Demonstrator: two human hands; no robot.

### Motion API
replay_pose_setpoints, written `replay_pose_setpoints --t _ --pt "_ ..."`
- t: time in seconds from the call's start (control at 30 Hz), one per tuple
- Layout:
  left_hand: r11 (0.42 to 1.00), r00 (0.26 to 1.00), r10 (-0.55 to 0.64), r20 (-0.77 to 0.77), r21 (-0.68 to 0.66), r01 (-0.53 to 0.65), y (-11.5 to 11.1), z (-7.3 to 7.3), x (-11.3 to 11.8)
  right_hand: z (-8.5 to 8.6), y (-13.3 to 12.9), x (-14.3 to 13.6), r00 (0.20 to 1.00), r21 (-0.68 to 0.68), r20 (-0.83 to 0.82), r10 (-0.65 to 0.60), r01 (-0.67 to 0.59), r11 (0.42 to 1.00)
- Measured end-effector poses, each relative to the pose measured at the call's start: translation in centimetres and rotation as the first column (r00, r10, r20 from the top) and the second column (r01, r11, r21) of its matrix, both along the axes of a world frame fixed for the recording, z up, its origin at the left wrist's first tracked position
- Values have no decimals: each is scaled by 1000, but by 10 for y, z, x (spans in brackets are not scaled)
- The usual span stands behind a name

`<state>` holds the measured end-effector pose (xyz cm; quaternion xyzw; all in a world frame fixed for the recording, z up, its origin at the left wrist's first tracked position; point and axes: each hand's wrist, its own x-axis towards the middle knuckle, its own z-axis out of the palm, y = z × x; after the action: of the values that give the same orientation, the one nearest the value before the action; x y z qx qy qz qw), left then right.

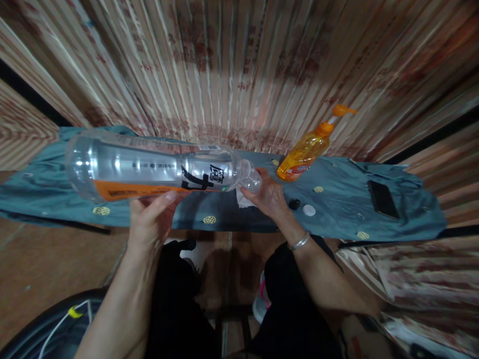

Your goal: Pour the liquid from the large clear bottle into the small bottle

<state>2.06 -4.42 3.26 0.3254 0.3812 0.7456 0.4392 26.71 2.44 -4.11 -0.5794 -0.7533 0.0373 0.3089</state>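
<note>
A large clear plastic bottle (149,167) with a silver and orange label and black characters lies sideways in the air above the cloth. My left hand (151,214) supports it from below, thumb along the label, fingers mostly hidden behind. At its right end, my right hand (268,193) grips a small clear plastic container (252,180) against the bottle's mouth. Where the two clear parts meet is hard to make out. Under the right hand, a piece of white tissue (244,200) rests on the cloth. A black cap (294,204) and a white round cap (309,210) lie just right of that hand.
An orange pump bottle (304,152) stands at the back of the narrow table, covered with a teal cloth (337,199). A black phone (383,199) lies toward the right end. Behind hangs a pleated curtain (224,75). A black round tub (56,329) is at lower left.
</note>
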Motion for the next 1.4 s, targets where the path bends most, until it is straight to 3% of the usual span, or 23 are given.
replay_pose_setpoints --t 1.4 --pt "999 998 -30 53 41 28 0 -1 0 -1 0 0 1000 39 -3 3 -3 999"
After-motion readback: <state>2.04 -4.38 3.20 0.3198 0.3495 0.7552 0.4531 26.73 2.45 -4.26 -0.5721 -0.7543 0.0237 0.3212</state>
